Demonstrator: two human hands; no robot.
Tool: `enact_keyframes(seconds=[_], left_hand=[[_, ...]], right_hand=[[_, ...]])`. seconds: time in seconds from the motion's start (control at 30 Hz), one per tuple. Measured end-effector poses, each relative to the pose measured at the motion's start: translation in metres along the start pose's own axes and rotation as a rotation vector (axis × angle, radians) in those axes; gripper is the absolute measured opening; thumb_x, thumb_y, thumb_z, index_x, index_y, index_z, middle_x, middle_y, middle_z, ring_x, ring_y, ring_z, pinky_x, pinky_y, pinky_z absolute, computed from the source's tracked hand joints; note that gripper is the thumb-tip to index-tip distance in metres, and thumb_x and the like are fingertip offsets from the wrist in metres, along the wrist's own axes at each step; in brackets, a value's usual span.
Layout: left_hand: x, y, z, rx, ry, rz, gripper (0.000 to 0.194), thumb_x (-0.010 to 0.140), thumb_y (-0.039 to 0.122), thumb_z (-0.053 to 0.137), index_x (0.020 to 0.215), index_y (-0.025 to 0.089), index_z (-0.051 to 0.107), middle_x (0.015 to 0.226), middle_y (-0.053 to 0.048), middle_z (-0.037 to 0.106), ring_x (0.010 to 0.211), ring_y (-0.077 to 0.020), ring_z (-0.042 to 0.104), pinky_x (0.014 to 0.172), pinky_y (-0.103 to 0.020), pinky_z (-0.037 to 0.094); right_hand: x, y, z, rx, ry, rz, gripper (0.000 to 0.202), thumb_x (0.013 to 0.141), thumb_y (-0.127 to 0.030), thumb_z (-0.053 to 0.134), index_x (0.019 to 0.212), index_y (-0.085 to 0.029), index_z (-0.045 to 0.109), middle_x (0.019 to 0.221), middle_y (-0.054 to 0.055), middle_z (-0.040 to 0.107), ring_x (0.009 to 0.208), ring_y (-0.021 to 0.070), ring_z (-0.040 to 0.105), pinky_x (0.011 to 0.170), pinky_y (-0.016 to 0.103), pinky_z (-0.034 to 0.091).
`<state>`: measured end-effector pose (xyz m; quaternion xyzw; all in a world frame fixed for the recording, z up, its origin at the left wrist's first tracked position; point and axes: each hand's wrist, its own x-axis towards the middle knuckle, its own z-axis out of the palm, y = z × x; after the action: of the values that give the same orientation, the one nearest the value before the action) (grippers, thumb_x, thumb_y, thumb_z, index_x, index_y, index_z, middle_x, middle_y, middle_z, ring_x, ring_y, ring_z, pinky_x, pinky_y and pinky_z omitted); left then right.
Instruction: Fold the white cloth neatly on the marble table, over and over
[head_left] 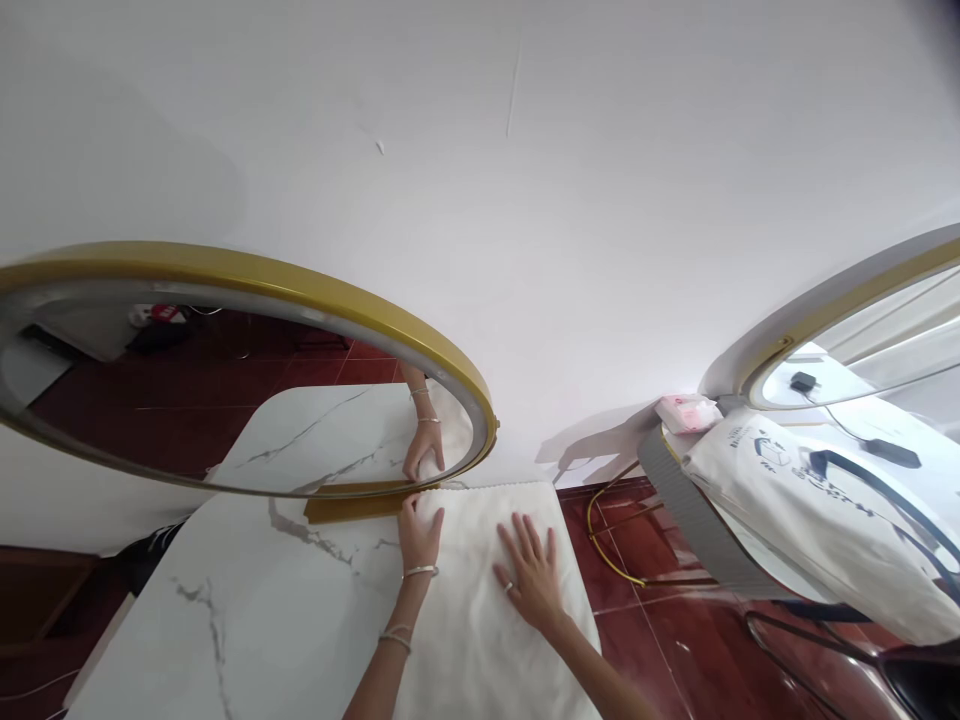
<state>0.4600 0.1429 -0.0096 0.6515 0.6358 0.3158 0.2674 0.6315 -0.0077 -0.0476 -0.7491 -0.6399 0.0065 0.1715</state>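
Observation:
A white cloth lies over the right end of a marble-patterned table, its scalloped back edge near the wall. At the cloth's back left corner, beside the gold mirror base, my left hand has its fingers curled down and closed on the cloth's edge. My right hand rests flat on the cloth with its fingers spread and holds nothing. Slight wrinkles run through the cloth in front of the hands.
A large gold-framed mirror stands on the table and reflects my left hand. At right, a second table carries a pink-and-white packet, a printed white bag and a black adapter. Dark red tiles cover the floor between.

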Motion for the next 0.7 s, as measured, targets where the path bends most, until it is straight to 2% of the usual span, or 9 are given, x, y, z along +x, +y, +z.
enact_keyframes(seconds=[0.07,0.13,0.23,0.3,0.37,0.43,0.53,0.6,0.7], left_hand=[[0.007,0.011,-0.02,-0.067,-0.15,-0.022,0.047,0.073,0.042,0.06,0.113,0.019,0.052,0.108,-0.009,0.065,0.098,-0.0263,0.063,0.086,-0.041,0.051],[0.006,0.027,-0.043,-0.087,-0.273,0.052,0.046,0.077,0.044,0.057,0.117,0.021,0.051,0.109,-0.007,0.067,0.096,-0.0242,0.065,0.085,-0.038,0.052],[-0.004,0.057,-0.086,-0.039,-0.425,0.32,0.032,0.086,0.042,0.048,0.113,0.024,0.054,0.107,-0.003,0.069,0.094,-0.0206,0.067,0.083,-0.033,0.052],[-0.009,0.08,-0.118,0.003,-0.468,0.525,0.025,0.09,0.037,0.042,0.106,0.025,0.058,0.103,-0.001,0.071,0.089,-0.0179,0.068,0.079,-0.028,0.053],[-0.01,0.104,-0.15,0.019,-0.447,0.7,0.024,0.092,0.031,0.039,0.105,0.025,0.059,0.098,-0.001,0.072,0.086,-0.0157,0.069,0.075,-0.024,0.053],[-0.007,0.128,-0.178,0.011,-0.409,0.842,0.025,0.092,0.025,0.038,0.105,0.025,0.059,0.095,0.0,0.073,0.084,-0.014,0.069,0.073,-0.021,0.053],[0.002,0.159,-0.209,0.003,-0.389,0.986,0.028,0.091,0.019,0.037,0.103,0.027,0.06,0.091,0.001,0.073,0.081,-0.0125,0.069,0.072,-0.019,0.053],[0.008,0.173,-0.226,0.034,-0.396,1.023,0.029,0.09,0.019,0.037,0.103,0.028,0.061,0.09,0.002,0.073,0.079,-0.0124,0.069,0.072,-0.018,0.053],[0.018,0.192,-0.251,0.144,-0.36,0.997,0.028,0.09,0.022,0.038,0.101,0.03,0.062,0.087,0.004,0.073,0.072,-0.0121,0.069,0.067,-0.018,0.052]], right_hand=[[0.013,-0.002,-0.004,0.121,0.007,0.054,0.058,0.085,-0.035,0.052,0.139,-0.023,0.037,0.135,0.014,0.049,0.127,0.0324,0.04,0.106,0.063,0.02],[0.038,-0.007,-0.019,0.271,0.029,0.043,0.057,0.082,-0.03,0.054,0.136,-0.018,0.039,0.128,0.015,0.052,0.123,0.0297,0.045,0.105,0.056,0.031],[0.086,-0.018,-0.066,0.432,0.019,-0.186,0.069,0.079,-0.027,0.058,0.141,-0.015,0.03,0.14,0.016,0.039,0.134,0.0273,0.03,0.107,0.048,0.034],[0.112,-0.022,-0.106,0.468,-0.1,-0.324,0.073,0.073,-0.027,0.066,0.139,-0.02,0.036,0.137,0.013,0.042,0.131,0.0279,0.034,0.107,0.048,0.033],[0.126,-0.022,-0.142,0.487,-0.292,-0.38,0.054,0.075,-0.022,0.065,0.127,-0.027,0.051,0.119,0.007,0.057,0.113,0.0229,0.051,0.103,0.045,0.038],[0.127,-0.023,-0.169,0.49,-0.326,-0.374,0.033,0.075,-0.021,0.066,0.107,-0.028,0.063,0.115,0.006,0.057,0.11,0.0228,0.051,0.097,0.041,0.042],[0.113,-0.03,-0.19,0.599,-0.325,-0.369,0.01,0.08,-0.02,0.059,0.088,-0.024,0.064,0.111,0.005,0.059,0.109,0.0213,0.051,0.089,0.033,0.045],[0.102,-0.037,-0.199,0.68,-0.395,-0.323,0.008,0.084,-0.021,0.053,0.087,-0.023,0.06,0.087,0.001,0.061,0.086,0.0167,0.056,0.075,0.027,0.046],[0.094,-0.042,-0.219,0.775,-0.43,-0.218,0.013,0.086,-0.029,0.053,0.078,-0.02,0.057,0.064,-0.004,0.052,0.062,0.0117,0.048,0.057,0.021,0.037]])
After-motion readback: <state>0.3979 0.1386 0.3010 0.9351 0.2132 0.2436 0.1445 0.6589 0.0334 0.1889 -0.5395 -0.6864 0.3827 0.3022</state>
